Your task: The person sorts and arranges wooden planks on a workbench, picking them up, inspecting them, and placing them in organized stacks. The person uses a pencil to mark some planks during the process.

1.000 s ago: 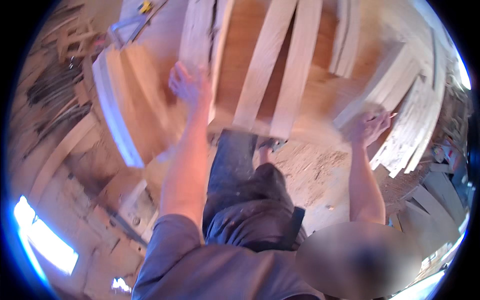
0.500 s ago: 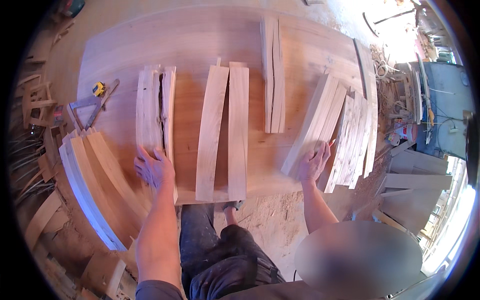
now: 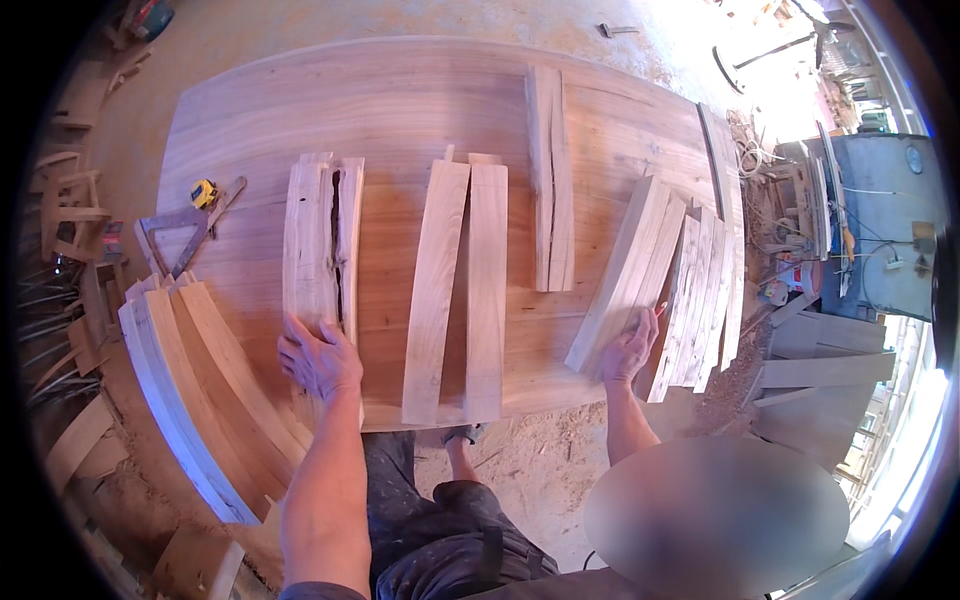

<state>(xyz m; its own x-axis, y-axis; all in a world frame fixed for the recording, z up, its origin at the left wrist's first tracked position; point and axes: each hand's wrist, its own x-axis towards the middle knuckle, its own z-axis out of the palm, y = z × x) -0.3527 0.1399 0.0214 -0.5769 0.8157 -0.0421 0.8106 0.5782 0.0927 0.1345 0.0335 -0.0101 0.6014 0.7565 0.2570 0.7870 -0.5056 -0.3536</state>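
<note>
My left hand (image 3: pixel 321 358) lies over the near part of a rough wooden board (image 3: pixel 308 235), its fingers spread across the surface. A dark, ragged gap runs between this board and a narrower strip (image 3: pixel 349 225) beside it. On the right, my right hand (image 3: pixel 630 348) is closed against the near end of some slanted wooden strips (image 3: pixel 632 255). A thin reddish stick (image 3: pixel 661 308), perhaps a pencil, pokes out by its fingers. Two planed boards (image 3: pixel 436 300) lie between my hands, leaning apart toward me.
Everything lies on a wide wooden panel (image 3: pixel 400 85). A split board (image 3: pixel 549 180) is farther back. At left are a yellow tape measure (image 3: pixel 203 193), a carpenter's square (image 3: pixel 172 222) and curved boards (image 3: pixel 190 390). More rough strips (image 3: pixel 692 300) lie right of my right hand.
The whole view has shifted, so the panel and boards sit lower in the picture. Both hands stay at about the same places on the wood.
</note>
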